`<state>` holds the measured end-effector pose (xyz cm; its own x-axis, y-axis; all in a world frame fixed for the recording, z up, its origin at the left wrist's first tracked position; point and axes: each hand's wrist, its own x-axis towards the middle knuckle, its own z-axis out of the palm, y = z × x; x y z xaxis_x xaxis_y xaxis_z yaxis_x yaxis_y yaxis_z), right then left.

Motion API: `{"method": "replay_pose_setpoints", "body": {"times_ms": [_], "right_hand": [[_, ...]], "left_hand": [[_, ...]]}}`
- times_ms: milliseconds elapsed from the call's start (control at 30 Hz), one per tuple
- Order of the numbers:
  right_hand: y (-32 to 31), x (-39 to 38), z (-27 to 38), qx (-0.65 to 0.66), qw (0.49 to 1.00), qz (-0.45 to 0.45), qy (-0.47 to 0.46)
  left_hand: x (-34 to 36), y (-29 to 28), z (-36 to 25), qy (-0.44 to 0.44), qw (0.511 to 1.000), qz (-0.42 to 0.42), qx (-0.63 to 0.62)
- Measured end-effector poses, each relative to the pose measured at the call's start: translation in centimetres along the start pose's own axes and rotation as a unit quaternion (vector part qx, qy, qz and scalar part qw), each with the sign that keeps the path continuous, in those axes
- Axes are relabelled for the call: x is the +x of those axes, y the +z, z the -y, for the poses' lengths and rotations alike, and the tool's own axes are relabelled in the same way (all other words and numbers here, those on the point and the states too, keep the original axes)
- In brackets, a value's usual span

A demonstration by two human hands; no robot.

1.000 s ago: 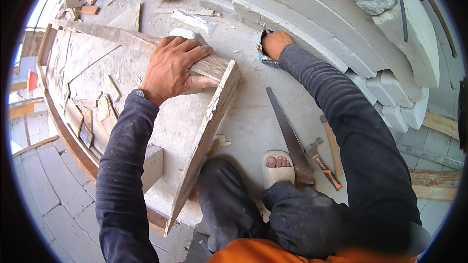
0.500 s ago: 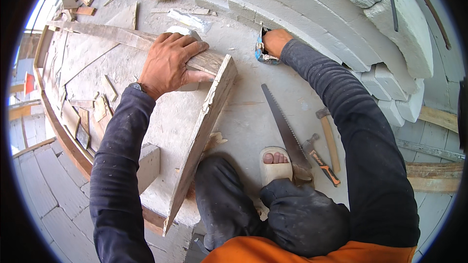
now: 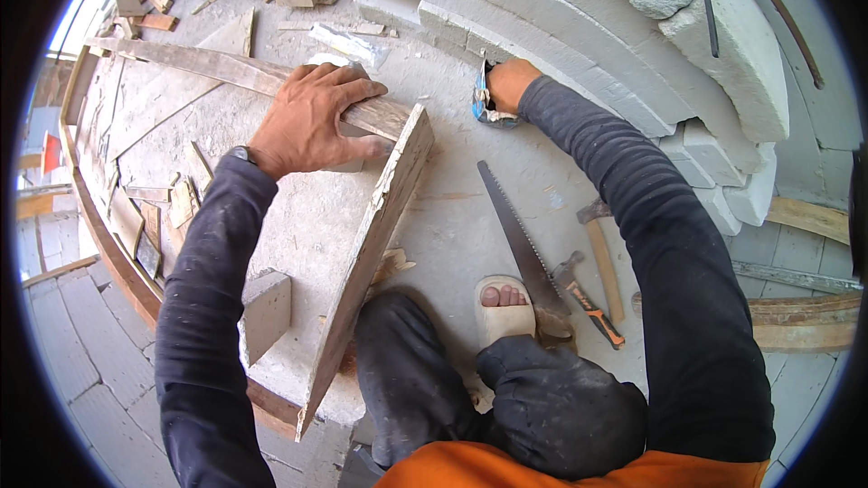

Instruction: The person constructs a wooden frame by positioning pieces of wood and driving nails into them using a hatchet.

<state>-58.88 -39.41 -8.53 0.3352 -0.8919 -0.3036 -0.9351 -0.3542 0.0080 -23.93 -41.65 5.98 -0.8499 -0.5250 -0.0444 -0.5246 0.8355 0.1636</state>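
My left hand [image 3: 312,117] grips the near end of a long wooden board [image 3: 217,66], with its fingers over the top and the thumb on the near side. That end meets a second rough-edged plank [image 3: 362,271], which slants down toward my left knee. Further right, my right hand [image 3: 514,84] reaches into a small blue packet [image 3: 483,110] on the floor beside the blocks. The packet hides its fingers and whatever they touch. A handsaw [image 3: 514,221] lies near my sandal, beside a hammer with an orange and black handle [image 3: 597,316] and a wooden-handled hammer [image 3: 603,262].
Stacked pale blocks [image 3: 561,27] line the back right. Wood scraps [image 3: 149,226] litter the left side, and a clear plastic bag [image 3: 348,43] lies beyond my left hand. A short block [image 3: 268,307] stands left of the slanting plank.
The whole view has shifted slightly. My left hand stays on the board, with its thumb a little lower against the plank; my right hand remains in the packet.
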Motion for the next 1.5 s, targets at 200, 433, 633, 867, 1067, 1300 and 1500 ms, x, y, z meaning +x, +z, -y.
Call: {"method": "replay_pose_setpoints", "body": {"times_ms": [200,433,633,867,1067,1300,1500], "right_hand": [[3.2,-0.6,0.3,-0.031,0.997,0.039,0.058],[-0.3,-2.6,0.3,0.198,0.975,0.003,0.100],[-2.4,-5.0,-0.1,0.233,0.962,0.004,0.145],[-0.5,-7.0,-0.5,0.296,0.923,-0.207,0.132],[-2.0,-14.9,1.9,0.440,0.813,-0.347,0.157],[-5.1,-19.2,10.5,0.635,0.769,-0.070,0.023],[-6.7,-19.6,11.6,0.581,0.811,-0.042,0.050]], "left_hand": [[6.8,-1.6,-6.4,0.024,0.983,0.046,-0.175],[12.6,3.7,-11.6,0.004,0.972,0.234,0.006],[14.8,3.1,-10.2,0.041,0.968,0.247,0.026],[14.1,2.3,-10.3,0.019,0.977,0.212,-0.019],[8.2,-0.5,-15.1,-0.023,0.974,-0.014,-0.226],[-3.2,8.0,-20.2,-0.298,0.677,-0.071,-0.670],[-4.7,9.7,-21.7,-0.296,0.530,-0.113,-0.787]]}}
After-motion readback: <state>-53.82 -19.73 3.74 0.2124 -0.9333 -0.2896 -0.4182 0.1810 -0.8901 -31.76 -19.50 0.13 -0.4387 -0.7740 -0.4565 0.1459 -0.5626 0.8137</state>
